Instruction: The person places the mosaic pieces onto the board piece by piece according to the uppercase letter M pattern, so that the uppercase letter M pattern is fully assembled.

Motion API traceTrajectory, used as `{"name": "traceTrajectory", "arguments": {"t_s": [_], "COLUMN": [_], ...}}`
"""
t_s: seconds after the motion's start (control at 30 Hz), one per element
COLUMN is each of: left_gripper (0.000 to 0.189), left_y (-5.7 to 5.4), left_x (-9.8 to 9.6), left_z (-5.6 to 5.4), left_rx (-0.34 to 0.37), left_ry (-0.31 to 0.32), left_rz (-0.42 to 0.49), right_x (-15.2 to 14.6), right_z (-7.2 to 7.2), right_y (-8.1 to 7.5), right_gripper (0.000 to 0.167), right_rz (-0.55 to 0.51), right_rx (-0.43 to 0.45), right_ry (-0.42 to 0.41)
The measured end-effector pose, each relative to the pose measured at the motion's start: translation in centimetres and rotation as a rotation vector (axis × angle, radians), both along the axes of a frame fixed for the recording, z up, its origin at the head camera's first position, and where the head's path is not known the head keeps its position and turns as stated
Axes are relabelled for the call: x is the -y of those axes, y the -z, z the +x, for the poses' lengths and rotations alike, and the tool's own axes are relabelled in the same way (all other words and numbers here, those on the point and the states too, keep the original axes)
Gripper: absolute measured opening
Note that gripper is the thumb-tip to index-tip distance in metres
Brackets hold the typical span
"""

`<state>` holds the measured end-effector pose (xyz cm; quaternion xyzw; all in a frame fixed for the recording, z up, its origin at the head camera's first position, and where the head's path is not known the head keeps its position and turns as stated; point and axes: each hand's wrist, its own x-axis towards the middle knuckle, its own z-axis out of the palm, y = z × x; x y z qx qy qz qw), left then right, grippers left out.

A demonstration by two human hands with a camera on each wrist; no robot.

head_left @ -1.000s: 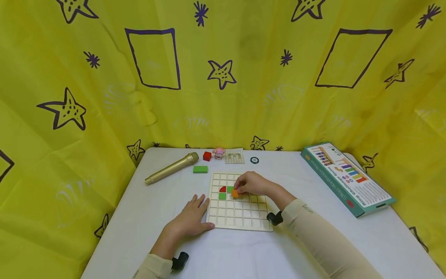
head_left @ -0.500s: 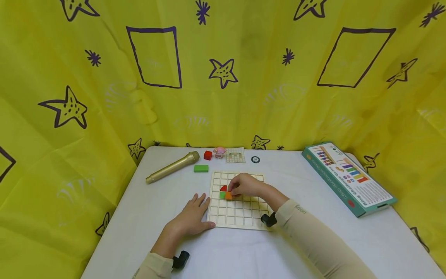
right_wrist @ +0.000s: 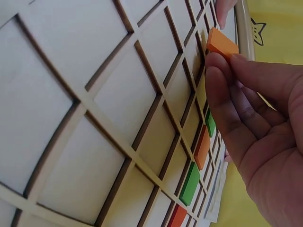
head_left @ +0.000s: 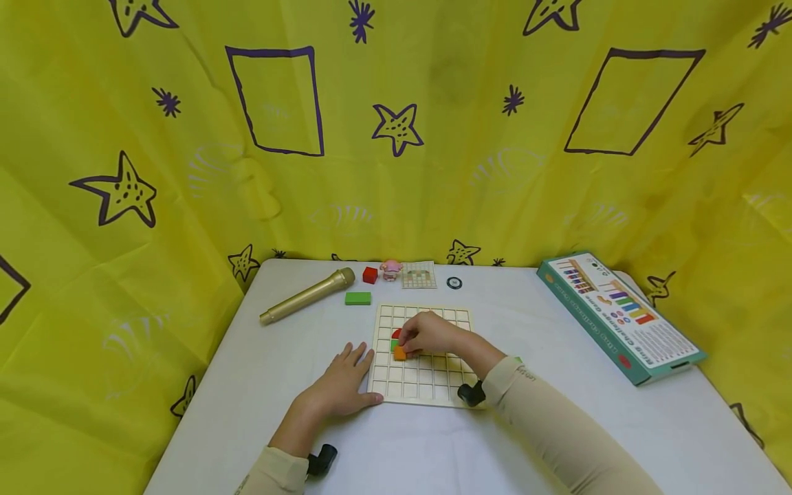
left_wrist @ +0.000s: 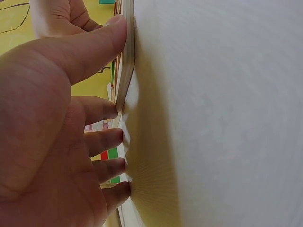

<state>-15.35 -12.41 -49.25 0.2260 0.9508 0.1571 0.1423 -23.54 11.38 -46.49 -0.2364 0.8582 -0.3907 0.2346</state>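
My right hand pinches an orange square tile between thumb and fingers, over the pale grid board. In the head view the tile is just below a green tile and a red quarter-round tile. The right wrist view shows another green tile and an orange-red one in the grid; the hand hides some of these from above. My left hand lies flat at the board's left side, fingers spread on the table, thumb against its near left corner.
Behind the board lie a gold microphone, a green block, a red cube, a pink figurine, a pattern card and a round chip. A game box lies at the right.
My right hand has carried the orange tile leftward across the board and then slightly nearer to me, to below the green tile. The left hand stays put.
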Motion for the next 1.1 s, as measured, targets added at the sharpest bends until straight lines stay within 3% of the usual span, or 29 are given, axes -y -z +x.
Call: {"name": "traceTrajectory", "arguments": {"t_s": [0.63, 0.87, 1.1], "left_gripper": [0.090, 0.090, 0.090], "left_y": [0.0, -0.1, -0.2], "left_x": [0.0, 0.0, 0.0], "left_z": [0.1, 0.1, 0.1], "left_rx": [0.006, 0.012, 0.016], "left_ry": [-0.008, -0.012, -0.016], "left_rz": [0.014, 0.013, 0.017], "right_x": [1.0, 1.4, 1.5], "right_z": [0.9, 1.2, 1.3], "right_y": [0.2, 0.5, 0.5], "right_gripper": [0.012, 0.016, 0.015], "right_rz": [0.139, 0.187, 0.198], "right_rx": [-0.097, -0.184, -0.191], "right_ry": [-0.004, -0.004, 0.001]}}
